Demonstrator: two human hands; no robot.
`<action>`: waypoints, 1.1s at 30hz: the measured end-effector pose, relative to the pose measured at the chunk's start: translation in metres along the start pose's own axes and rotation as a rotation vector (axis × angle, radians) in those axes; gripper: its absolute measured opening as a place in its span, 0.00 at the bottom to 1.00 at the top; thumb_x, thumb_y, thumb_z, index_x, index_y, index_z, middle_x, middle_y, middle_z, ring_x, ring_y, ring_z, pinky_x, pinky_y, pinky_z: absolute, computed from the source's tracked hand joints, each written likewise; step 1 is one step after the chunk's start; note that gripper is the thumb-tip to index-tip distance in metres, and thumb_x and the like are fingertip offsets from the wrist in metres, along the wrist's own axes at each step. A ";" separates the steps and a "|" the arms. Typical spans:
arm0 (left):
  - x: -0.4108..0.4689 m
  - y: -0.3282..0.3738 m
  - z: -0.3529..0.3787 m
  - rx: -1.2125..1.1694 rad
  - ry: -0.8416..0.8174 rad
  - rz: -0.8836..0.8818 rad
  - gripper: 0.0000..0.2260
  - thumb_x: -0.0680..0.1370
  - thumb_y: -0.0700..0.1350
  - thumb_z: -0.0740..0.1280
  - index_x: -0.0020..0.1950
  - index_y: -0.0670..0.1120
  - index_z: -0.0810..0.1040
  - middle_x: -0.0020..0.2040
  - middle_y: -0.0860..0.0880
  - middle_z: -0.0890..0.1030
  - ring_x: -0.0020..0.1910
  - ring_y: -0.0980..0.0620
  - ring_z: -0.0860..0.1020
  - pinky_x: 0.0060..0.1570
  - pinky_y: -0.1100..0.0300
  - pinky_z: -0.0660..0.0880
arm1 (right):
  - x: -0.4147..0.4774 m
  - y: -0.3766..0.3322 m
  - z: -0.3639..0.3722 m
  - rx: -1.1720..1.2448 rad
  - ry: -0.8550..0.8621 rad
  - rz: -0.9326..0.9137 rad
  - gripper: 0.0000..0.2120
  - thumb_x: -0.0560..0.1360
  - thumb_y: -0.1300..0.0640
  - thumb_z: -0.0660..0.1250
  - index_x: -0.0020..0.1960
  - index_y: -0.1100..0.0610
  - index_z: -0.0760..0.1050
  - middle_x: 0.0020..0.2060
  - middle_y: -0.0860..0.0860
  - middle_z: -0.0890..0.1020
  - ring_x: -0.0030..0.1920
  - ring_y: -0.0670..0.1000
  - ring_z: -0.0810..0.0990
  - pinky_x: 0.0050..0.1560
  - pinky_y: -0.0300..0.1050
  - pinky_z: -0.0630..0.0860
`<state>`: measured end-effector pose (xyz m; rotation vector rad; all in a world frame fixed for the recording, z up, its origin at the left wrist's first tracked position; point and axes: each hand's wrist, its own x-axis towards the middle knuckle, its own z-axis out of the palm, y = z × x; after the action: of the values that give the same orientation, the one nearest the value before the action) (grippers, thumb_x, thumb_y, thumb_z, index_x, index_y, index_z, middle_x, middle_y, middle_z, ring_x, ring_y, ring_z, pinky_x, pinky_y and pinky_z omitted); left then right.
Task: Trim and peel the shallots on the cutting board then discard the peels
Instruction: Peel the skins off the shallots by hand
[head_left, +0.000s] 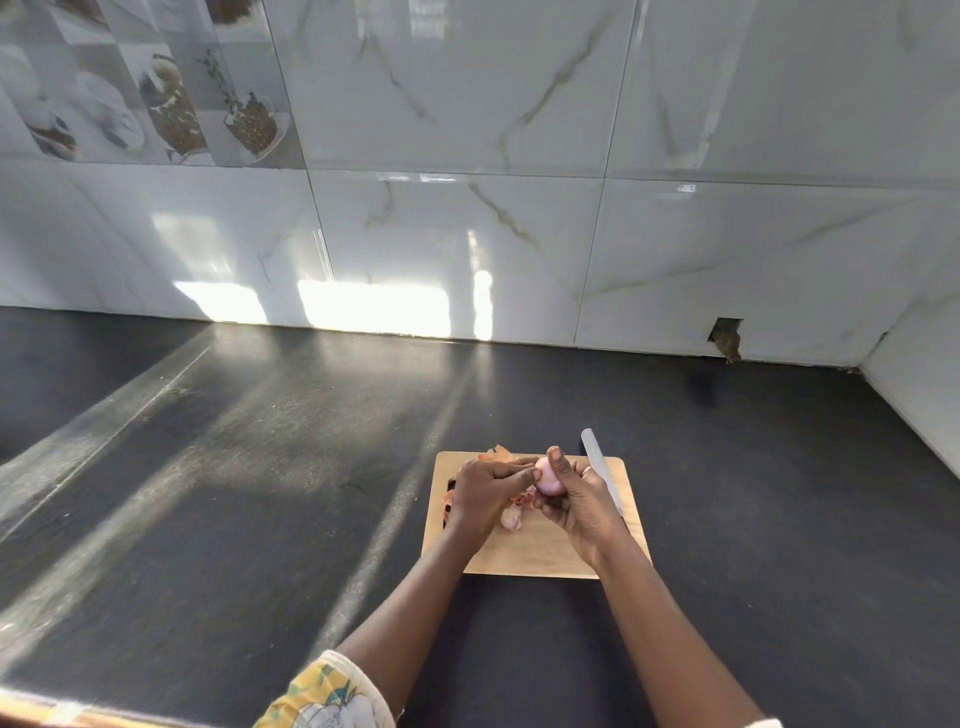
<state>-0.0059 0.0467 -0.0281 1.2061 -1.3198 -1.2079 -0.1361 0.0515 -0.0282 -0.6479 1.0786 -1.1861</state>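
Both hands meet over the wooden cutting board (540, 556). My right hand (574, 501) grips a pale pink peeled shallot (548, 480), thumb up along its side, and a white-bladed knife (600, 467) sticks out past its fingers. My left hand (485, 491) pinches at the left side of that shallot with its fingertips. A second pale shallot piece (511, 518) lies on the board under the hands. Orange peels (498, 453) lie at the board's far edge, and more peels (521, 499) show between the hands.
The board lies on a dark countertop (260, 467) streaked with sunlight. White marble-look wall tiles (467, 234) rise behind it, with a small hole (724, 335) near the right corner. A side wall (919, 384) closes the right end.
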 end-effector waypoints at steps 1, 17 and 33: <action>0.000 -0.001 0.001 0.010 0.005 0.002 0.05 0.72 0.41 0.71 0.46 0.44 0.85 0.48 0.50 0.85 0.50 0.55 0.82 0.53 0.57 0.78 | 0.000 -0.001 0.001 -0.013 0.000 -0.007 0.27 0.64 0.43 0.70 0.54 0.60 0.68 0.40 0.56 0.79 0.37 0.49 0.80 0.35 0.40 0.79; 0.006 0.005 0.009 0.276 0.126 0.049 0.06 0.73 0.41 0.68 0.44 0.46 0.85 0.39 0.49 0.85 0.36 0.57 0.79 0.43 0.60 0.74 | -0.002 -0.006 -0.001 0.056 0.005 0.012 0.16 0.73 0.49 0.68 0.50 0.59 0.68 0.33 0.53 0.81 0.31 0.46 0.80 0.31 0.37 0.78; 0.005 0.005 0.001 0.146 0.286 -0.122 0.09 0.70 0.53 0.69 0.37 0.48 0.81 0.34 0.52 0.82 0.36 0.53 0.80 0.44 0.50 0.78 | -0.012 -0.009 -0.002 0.311 -0.148 0.030 0.11 0.74 0.65 0.61 0.55 0.65 0.75 0.46 0.60 0.82 0.42 0.54 0.81 0.39 0.41 0.80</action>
<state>-0.0074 0.0420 -0.0233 1.5220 -1.1480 -0.9910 -0.1417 0.0607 -0.0174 -0.4669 0.7568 -1.2280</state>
